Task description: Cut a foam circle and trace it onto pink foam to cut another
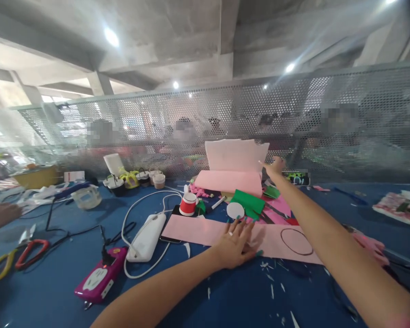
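My left hand (pixel 234 243) lies flat, fingers spread, on a long pink strip (pixel 198 230) of sheet material on the blue table. A dark circle outline (pixel 296 241) marks the strip's right part. Stretched far forward, my right hand (pixel 275 166) has its fingers apart at the right edge of white sheets (pixel 234 155) that lean on the mesh partition. Whether it touches them I cannot tell. Pink sheet (pixel 230 181) lies below the white ones. Just beyond my left hand are a white disc (pixel 235 210) and a green piece (pixel 248 203).
A red-and-white cup (pixel 188 204), a white power bank (pixel 146 239) with cable and a magenta power socket (pixel 101 275) stand left. Further left are scissors (pixel 30 253) and another person's hand (pixel 3 217). A perforated metal partition (pixel 177 109) runs along the back. White scraps (pixel 272 291) lie in front.
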`<state>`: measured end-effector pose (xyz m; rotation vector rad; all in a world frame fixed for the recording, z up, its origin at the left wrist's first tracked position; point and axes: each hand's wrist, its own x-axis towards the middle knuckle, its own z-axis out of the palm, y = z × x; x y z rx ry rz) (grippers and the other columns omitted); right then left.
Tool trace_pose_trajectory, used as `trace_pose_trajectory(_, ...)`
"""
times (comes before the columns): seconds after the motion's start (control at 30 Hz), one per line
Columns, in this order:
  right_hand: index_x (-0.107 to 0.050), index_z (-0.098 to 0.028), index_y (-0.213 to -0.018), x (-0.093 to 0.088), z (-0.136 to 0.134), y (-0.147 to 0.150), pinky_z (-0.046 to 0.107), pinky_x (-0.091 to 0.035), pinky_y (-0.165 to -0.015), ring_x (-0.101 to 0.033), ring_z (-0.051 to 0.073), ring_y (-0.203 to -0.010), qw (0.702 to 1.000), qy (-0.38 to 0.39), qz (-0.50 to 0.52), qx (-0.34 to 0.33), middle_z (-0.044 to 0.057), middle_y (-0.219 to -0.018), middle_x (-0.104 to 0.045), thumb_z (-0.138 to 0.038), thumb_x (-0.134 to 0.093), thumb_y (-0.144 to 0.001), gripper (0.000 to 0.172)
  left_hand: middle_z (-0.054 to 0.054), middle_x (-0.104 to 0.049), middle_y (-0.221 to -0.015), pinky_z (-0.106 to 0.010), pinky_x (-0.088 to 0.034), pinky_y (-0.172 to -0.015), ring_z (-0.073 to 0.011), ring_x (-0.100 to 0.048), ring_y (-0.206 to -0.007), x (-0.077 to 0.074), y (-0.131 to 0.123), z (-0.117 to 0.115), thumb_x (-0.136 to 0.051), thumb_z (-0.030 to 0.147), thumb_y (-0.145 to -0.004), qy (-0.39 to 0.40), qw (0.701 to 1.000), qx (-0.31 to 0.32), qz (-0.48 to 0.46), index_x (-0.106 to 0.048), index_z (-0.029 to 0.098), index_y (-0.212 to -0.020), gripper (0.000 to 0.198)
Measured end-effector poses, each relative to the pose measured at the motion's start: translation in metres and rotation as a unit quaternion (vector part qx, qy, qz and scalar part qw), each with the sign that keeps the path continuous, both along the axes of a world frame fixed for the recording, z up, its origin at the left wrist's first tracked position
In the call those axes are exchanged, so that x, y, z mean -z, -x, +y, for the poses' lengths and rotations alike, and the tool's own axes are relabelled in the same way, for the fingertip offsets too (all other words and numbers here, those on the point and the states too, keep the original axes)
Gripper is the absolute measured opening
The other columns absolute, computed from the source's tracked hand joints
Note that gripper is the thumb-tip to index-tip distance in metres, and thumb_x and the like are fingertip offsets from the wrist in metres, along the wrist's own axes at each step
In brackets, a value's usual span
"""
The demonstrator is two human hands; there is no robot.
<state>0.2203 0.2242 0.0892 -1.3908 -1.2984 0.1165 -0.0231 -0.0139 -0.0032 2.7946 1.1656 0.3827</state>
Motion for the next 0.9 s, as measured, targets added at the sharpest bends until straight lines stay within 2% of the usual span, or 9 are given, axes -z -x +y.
trace_pose_trajectory(0.03, -0.051, -0.015, -0.125, 0.001, -0.002, 0.001, 0.05, -0.044, -0.092, -0.052, 0.027, -0.113, 0.999, 0.014, 0.008, 0.042, 0.013, -0.129, -0.05, -0.033, -0.059, -0.087, 0.043, -0.013, -0.027, -0.153, -0.051, -0.022, -0.113, -0.0337, -0.021, -0.141, 0.001, 0.0, 0.0, -0.032, 0.064, -0.086, -0.002, 1.0, -0.001, -0.001, -0.01, 0.02, -0.149, 0.08)
trace_pose_trajectory(0.13, -0.042, 0.006, -0.126, 0.002, -0.012, 0.003, 0.06, -0.032, -0.096, -0.038, 0.044, -0.122, 0.991, 0.054, 0.016, 0.123, 0.036, -0.133, -0.035, -0.03, -0.07, -0.075, 0.068, -0.013, -0.03, -0.152, -0.051, -0.022, -0.113, -0.0326, -0.022, -0.141, 0.002, -0.002, 0.001, -0.035, 0.06, -0.087, -0.011, 1.0, -0.002, -0.007, -0.013, 0.019, -0.149, 0.077)
trace_pose_trajectory(0.2, -0.041, 0.01, -0.123, 0.001, -0.023, 0.002, 0.06, -0.029, -0.095, -0.035, 0.048, -0.122, 0.986, 0.075, 0.006, 0.149, 0.042, -0.132, -0.032, -0.027, -0.07, -0.071, 0.07, -0.014, -0.03, -0.152, -0.05, -0.021, -0.113, -0.0321, -0.021, -0.141, 0.002, -0.003, 0.002, -0.039, 0.059, -0.087, -0.015, 1.0, 0.0, -0.006, -0.015, 0.019, -0.148, 0.077)
trace_pose_trajectory(0.27, -0.051, 0.006, -0.114, 0.002, -0.037, -0.003, 0.056, -0.03, -0.096, -0.039, 0.046, -0.12, 0.986, 0.089, -0.025, 0.137, 0.038, -0.125, -0.043, -0.027, -0.069, -0.069, 0.059, -0.015, -0.028, -0.152, -0.052, -0.021, -0.113, -0.033, -0.019, -0.142, 0.0, -0.004, 0.004, -0.045, 0.06, -0.083, -0.005, 1.0, 0.002, 0.005, -0.014, 0.018, -0.148, 0.084)
trace_pose_trajectory(0.37, -0.064, -0.011, -0.086, 0.007, -0.067, -0.014, 0.042, -0.042, -0.085, -0.058, 0.033, -0.097, 0.988, 0.112, -0.091, 0.05, 0.018, -0.091, -0.065, -0.032, -0.066, -0.07, 0.026, -0.017, -0.024, -0.153, -0.058, -0.018, -0.111, -0.0356, -0.014, -0.142, -0.003, -0.007, 0.006, -0.046, 0.062, -0.081, 0.017, 1.0, -0.018, 0.018, -0.009, 0.017, -0.149, 0.089)
trace_pose_trajectory(0.47, -0.06, -0.019, -0.065, 0.018, -0.112, -0.027, 0.034, -0.046, -0.071, -0.062, 0.024, -0.073, 0.98, 0.132, -0.145, -0.029, 0.006, -0.064, -0.064, -0.038, -0.063, -0.072, 0.02, -0.018, -0.027, -0.152, -0.059, -0.02, -0.109, -0.0368, -0.019, -0.141, -0.005, -0.009, 0.006, -0.047, 0.063, -0.081, 0.006, 0.999, -0.038, 0.025, -0.012, 0.017, -0.148, 0.088)
trace_pose_trajectory(0.67, -0.057, -0.022, -0.073, 0.045, -0.203, -0.053, 0.033, -0.047, -0.071, -0.063, 0.021, -0.073, 0.969, 0.128, -0.196, -0.077, 0.006, -0.078, -0.068, -0.036, -0.058, -0.075, 0.015, -0.02, -0.045, -0.135, -0.051, -0.038, -0.097, -0.0349, -0.045, -0.121, -0.019, -0.013, -0.002, -0.065, 0.057, -0.071, -0.092, 0.992, -0.079, 0.021, -0.023, 0.017, -0.143, 0.092)
trace_pose_trajectory(0.77, -0.053, -0.022, -0.072, 0.055, -0.224, -0.063, 0.034, -0.047, -0.069, -0.062, 0.021, -0.07, 0.967, 0.138, -0.205, -0.068, 0.006, -0.076, -0.067, -0.034, -0.057, -0.074, 0.013, -0.021, -0.047, -0.131, -0.051, -0.04, -0.094, -0.0348, -0.05, -0.116, -0.032, -0.01, -0.002, -0.064, 0.054, -0.073, -0.063, 0.993, -0.087, 0.055, -0.025, 0.017, -0.142, 0.087)
trace_pose_trajectory(0.9, -0.05, -0.021, -0.076, 0.059, -0.235, -0.072, 0.032, -0.047, -0.068, -0.062, 0.02, -0.07, 0.957, 0.157, -0.233, -0.078, 0.007, -0.081, -0.066, -0.026, -0.055, -0.072, 0.008, -0.015, -0.055, -0.122, -0.043, -0.042, -0.093, -0.0289, -0.053, -0.112, -0.037, -0.003, 0.003, -0.055, 0.051, -0.082, -0.024, 0.996, -0.057, 0.069, -0.037, 0.018, -0.133, 0.063)
